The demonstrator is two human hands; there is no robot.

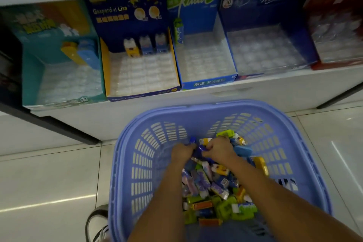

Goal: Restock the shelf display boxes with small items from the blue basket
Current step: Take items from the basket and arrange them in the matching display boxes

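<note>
The blue basket (125,163) stands on the floor below the shelf, filled with several small wrapped items (208,184) in green, blue, yellow and orange. Both my hands reach into its far end. My left hand (181,152) and my right hand (220,148) are curled side by side around a small blue item (199,151). On the shelf above stand the display boxes: a teal one (31,76), a navy "Gaspard et Lisa" one (143,92) with three items at its back, a blue "kada" one (208,83) with one green item, and a dark blue one (231,53).
A red display box (334,65) sits at the far right of the white shelf (275,88). Black shelf legs (64,129) angle down to the tiled floor. The toe of a shoe (98,222) shows left of the basket.
</note>
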